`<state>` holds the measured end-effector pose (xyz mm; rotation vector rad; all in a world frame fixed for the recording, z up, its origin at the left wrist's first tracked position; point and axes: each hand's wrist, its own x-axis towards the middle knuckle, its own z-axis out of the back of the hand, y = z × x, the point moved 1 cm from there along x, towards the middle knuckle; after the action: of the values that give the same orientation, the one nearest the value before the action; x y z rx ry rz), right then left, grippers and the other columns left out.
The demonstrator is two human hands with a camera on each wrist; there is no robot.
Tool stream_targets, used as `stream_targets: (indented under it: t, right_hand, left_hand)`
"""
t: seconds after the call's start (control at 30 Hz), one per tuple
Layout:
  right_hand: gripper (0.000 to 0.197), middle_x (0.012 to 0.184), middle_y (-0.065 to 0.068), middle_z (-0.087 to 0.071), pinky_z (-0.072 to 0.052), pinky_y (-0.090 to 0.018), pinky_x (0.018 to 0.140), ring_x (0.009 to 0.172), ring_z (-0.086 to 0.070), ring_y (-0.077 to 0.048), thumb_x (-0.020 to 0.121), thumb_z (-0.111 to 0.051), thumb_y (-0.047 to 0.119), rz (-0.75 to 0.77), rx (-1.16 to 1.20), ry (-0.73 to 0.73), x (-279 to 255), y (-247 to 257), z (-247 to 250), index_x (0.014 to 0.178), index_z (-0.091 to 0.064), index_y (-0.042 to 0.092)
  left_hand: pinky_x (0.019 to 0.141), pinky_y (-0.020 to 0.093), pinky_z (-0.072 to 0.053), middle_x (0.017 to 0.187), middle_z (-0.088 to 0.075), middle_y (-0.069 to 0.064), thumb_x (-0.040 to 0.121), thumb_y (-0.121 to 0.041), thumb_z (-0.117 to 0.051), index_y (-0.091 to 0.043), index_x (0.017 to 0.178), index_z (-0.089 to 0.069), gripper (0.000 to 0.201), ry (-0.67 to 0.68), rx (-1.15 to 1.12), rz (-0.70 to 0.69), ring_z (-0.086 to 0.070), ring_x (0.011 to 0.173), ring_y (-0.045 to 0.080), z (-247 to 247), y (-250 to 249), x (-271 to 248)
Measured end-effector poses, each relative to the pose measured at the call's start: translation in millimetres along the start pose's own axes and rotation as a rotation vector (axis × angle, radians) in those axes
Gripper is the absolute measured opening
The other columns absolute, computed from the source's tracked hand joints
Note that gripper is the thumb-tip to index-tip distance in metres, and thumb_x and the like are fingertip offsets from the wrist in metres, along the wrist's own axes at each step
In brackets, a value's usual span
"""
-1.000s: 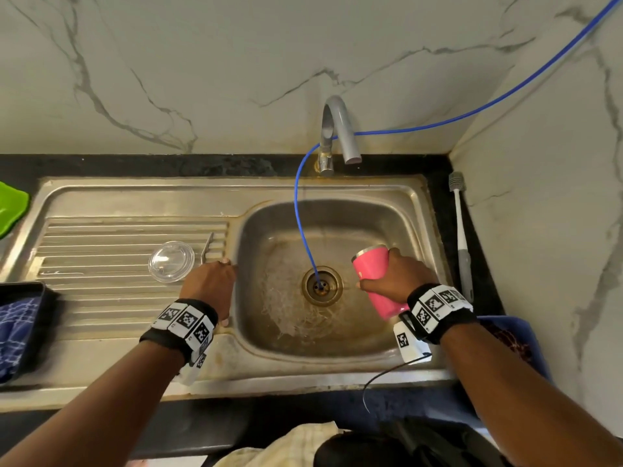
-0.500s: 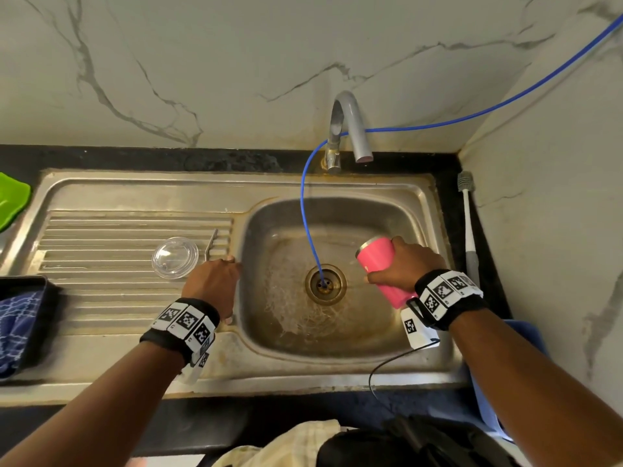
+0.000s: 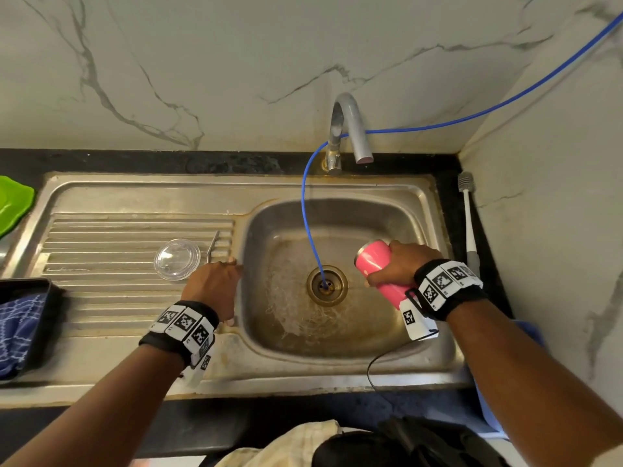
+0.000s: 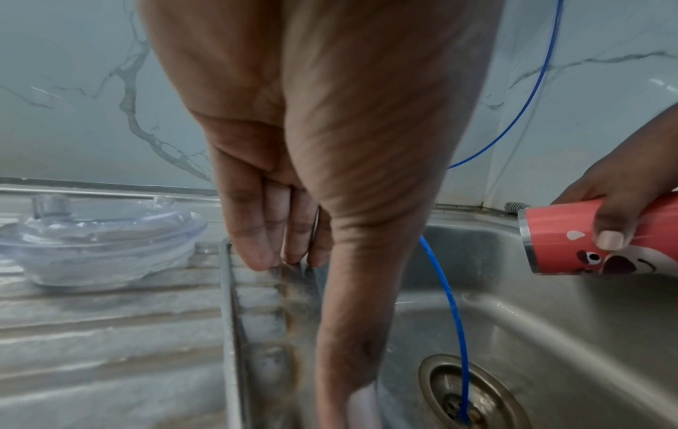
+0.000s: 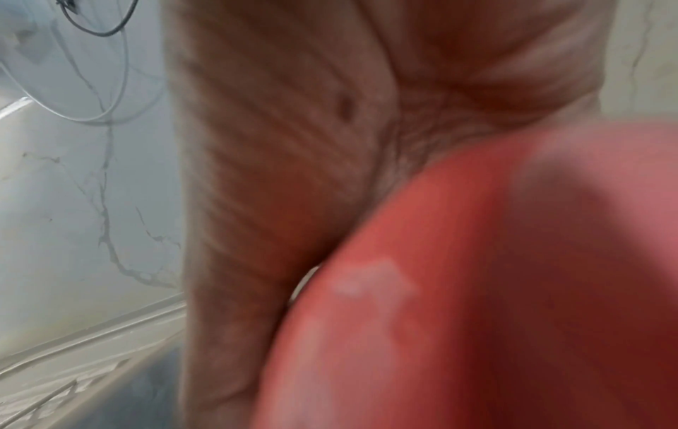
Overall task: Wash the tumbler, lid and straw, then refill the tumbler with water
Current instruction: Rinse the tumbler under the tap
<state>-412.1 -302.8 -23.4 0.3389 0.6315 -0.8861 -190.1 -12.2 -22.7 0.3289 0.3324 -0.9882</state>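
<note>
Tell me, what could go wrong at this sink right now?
The right hand holds the pink tumbler tilted over the basin; if the tumbler is wet it might slip and drop. The clear lid and metal straw lie on the ribbed drainboard close to the left hand, which rests on the basin's edge, so a careless move could knock them. The blue tube runs into the drain and could snag the tumbler.
</note>
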Motion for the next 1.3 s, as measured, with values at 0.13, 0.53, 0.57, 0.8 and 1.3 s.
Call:
stream_targets:
  t: [0.13,0.53,0.57,0.8,1.3]
  right_hand:
    - [0.096,0.113,-0.002,-0.068,-0.058,-0.042,0.087,0.093,-0.069,-0.028,0.062,-0.084,0.073,0.028,0.233,-0.127,0.6,-1.9,-12.3,0.137,-0.047,0.027]
    - [0.082,0.108,0.017,-0.069,-0.053,-0.032,0.085,0.1,-0.067,-0.011,0.058,-0.1,0.034,0.25,0.776,-0.421,-6.6,21.5,-32.3,0.127,-0.055,0.036]
    - [0.082,0.109,0.017,-0.07,-0.054,-0.032,0.087,0.101,-0.067,-0.01,0.057,-0.1,0.034,0.251,0.811,-0.43,-5.1,24.0,-30.9,0.126,-0.055,0.037]
    - [0.09,0.118,0.015,-0.07,-0.056,-0.026,0.091,0.106,-0.067,-0.006,0.052,-0.103,0.046,0.228,0.918,-0.486,9.5,27.3,-23.4,0.13,-0.058,0.036]
    - [0.093,0.121,0.015,-0.071,-0.058,-0.039,0.099,0.113,-0.067,-0.003,0.05,-0.102,0.048,0.326,1.019,-0.515,29.1,27.0,-12.0,0.131,-0.059,0.035]
  left_hand:
    - [0.088,0.029,-0.061,0.122,-0.074,-0.006,0.086,-0.015,-0.078,-0.035,0.144,-0.057,0.064,-0.002,-0.069,0.008,-0.072,0.105,0.019,-4.5,4.9,-2.7]
    - [0.091,0.038,-0.058,0.117,-0.078,0.001,0.094,-0.042,-0.071,-0.021,0.121,-0.077,0.035,-0.379,-0.703,-0.145,-0.073,0.096,0.02,103.6,-23.1,75.9]
    - [0.09,0.038,-0.059,0.114,-0.078,-0.001,0.094,-0.038,-0.071,-0.022,0.12,-0.078,0.031,-0.409,-0.739,-0.151,-0.072,0.092,0.017,117.0,-32.4,90.5]
    - [0.08,0.029,-0.044,0.105,-0.077,0.007,0.097,-0.037,-0.062,-0.026,0.12,-0.077,0.03,-0.391,-0.68,-0.111,-0.069,0.105,0.032,159.3,-86.0,171.0]
    - [0.065,0.044,-0.063,0.079,-0.076,0.004,0.089,-0.031,-0.053,-0.033,0.069,-0.063,0.022,-0.401,-0.888,-0.036,-0.075,0.068,0.028,126.4,-83.0,208.6]
